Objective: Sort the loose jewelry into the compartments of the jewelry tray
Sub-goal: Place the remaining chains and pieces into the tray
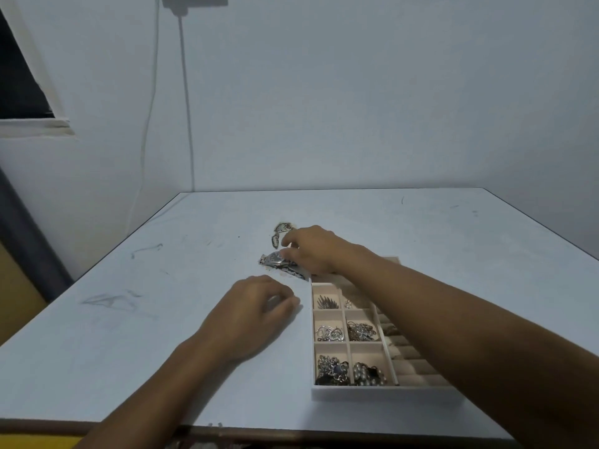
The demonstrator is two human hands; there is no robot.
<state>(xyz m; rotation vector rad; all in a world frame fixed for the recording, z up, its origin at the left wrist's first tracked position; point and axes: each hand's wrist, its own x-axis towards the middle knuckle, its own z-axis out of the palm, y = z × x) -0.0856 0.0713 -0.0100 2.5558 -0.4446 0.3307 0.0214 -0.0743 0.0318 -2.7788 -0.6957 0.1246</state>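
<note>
Head view: our right hand (311,251) pinches a silver watch (275,258) among loose jewelry (293,272) on the desk (162,335), just beyond the jewelry tray (372,393). Our left hand (252,315) lies curled beside the tray; we cannot tell whether it holds anything.

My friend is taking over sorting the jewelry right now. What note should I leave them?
Left hand: rests on the table, fingers curled; can't tell if it holds anything.
Right hand: reaches past the tray, fingers at the watch; grip unclear.
Done: six tray compartments hold jewelry.
Left to do: the watch and the loose pieces just beyond it lie on the table, unsorted.
</note>
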